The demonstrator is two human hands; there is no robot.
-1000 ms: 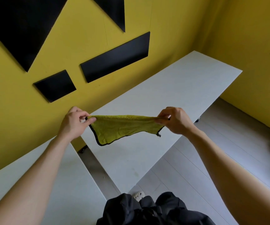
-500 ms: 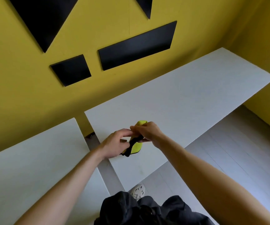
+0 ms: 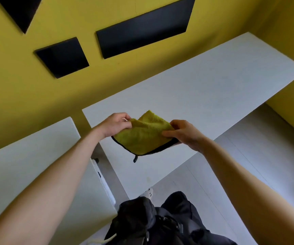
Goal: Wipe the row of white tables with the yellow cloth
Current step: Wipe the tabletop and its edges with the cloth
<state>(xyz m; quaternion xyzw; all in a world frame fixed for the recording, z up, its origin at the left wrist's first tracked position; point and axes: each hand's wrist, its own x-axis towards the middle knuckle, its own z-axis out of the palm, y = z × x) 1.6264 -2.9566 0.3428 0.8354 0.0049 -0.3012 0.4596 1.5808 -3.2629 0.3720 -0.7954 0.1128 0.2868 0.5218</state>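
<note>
Yellow cloth (image 3: 142, 137) — above white table (image 3: 204, 89)

yellow wall (image 3: 27, 96), black wall panels (image 3: 142, 27), grey floor (image 3: 248, 156)

Looks like an office or study room, sparse fit-out: plain white tables (image 3: 204, 89) in a row along a yellow wall (image 3: 19, 89), black geometric panels (image 3: 142, 27) mounted on it, pale grey plank floor (image 3: 248, 147) on the right.

single head view, steeply downward, close over white tables (image 3: 204, 89)
</note>
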